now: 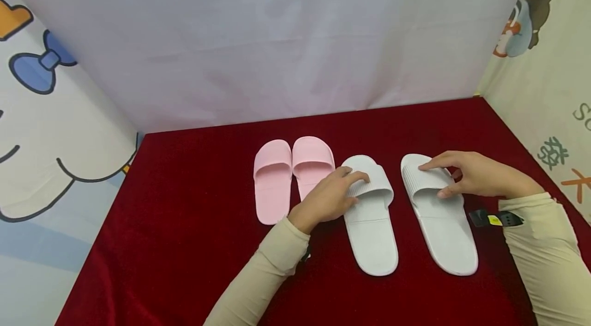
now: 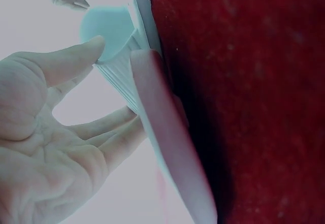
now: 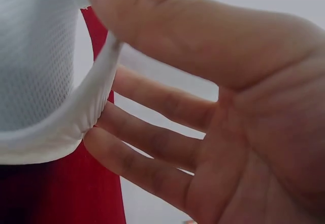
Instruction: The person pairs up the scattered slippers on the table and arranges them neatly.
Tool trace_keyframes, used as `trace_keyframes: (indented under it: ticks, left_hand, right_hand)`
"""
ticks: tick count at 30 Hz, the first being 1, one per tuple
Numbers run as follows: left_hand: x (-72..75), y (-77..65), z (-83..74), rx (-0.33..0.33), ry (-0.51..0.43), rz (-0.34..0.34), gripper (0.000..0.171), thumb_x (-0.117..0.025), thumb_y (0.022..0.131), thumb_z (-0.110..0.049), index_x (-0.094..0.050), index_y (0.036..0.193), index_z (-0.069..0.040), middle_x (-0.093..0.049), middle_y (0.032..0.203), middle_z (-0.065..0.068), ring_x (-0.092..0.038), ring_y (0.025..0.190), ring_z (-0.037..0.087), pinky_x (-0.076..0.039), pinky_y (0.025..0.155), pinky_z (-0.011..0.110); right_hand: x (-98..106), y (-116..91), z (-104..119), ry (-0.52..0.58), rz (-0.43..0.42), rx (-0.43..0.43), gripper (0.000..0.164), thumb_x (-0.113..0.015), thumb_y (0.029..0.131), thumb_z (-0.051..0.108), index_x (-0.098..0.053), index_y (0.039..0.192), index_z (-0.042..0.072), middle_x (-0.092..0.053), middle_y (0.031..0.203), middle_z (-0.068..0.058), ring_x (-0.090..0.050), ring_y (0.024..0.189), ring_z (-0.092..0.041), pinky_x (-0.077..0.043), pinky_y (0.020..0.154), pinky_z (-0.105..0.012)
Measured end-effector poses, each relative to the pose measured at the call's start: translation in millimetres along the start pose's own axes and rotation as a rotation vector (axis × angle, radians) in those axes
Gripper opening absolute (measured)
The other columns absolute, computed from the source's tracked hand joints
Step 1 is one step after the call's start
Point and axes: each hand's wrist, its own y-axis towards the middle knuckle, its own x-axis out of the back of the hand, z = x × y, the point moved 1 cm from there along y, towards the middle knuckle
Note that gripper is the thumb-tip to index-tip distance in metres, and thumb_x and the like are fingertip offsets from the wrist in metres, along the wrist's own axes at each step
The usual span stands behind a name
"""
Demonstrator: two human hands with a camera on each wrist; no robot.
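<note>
A: Left hand first. What does it have?

B: A person's left hand (image 1: 329,196) pinches the ribbed strap of a white, plastic-looking slipper (image 1: 374,244), thumb at the strap's near edge. The left wrist view is washed out, so how firmly it grips is hard to say.

A: And the right hand (image 1: 480,174)?

B: It holds a matching white slipper (image 1: 450,246) by the strap, thumb at the foot opening, fingers along the outer side. The two white slippers rest with a gap between them, toes pointing away from the person.

A: Who is the neighbour?

B: A pair of pale pink strapped slippers (image 1: 272,200), side by side at left, toes also pointing away. The left hand and its wrist cover the heel of one.

A: Setting?

B: A worktop (image 1: 194,244) covered in dark red cloth, before a plain white fabric backdrop (image 1: 277,49). Beige knit-look sleeves (image 1: 540,244) reach in from the near side.
</note>
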Motion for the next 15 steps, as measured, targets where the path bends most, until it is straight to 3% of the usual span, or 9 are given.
trace_keyframes:
  ticks: [15]
  left_hand:
    - [-1.0, -0.6, -0.9, -0.019, 0.016, -0.011, 0.043, -0.073, 0.091, -0.017, -0.058, 0.13, -0.026, -0.056, 0.132, 0.012, -0.061, 0.111, 0.023, -0.052, 0.092, 0.033]
  right_hand:
    - [-8, 10, 15, 0.018, -0.01, 0.064, 0.059, -0.089, 0.072, 0.024, -0.068, 0.128, 0.021, -0.065, 0.127, -0.007, -0.061, 0.108, -0.022, -0.058, 0.079, -0.031]
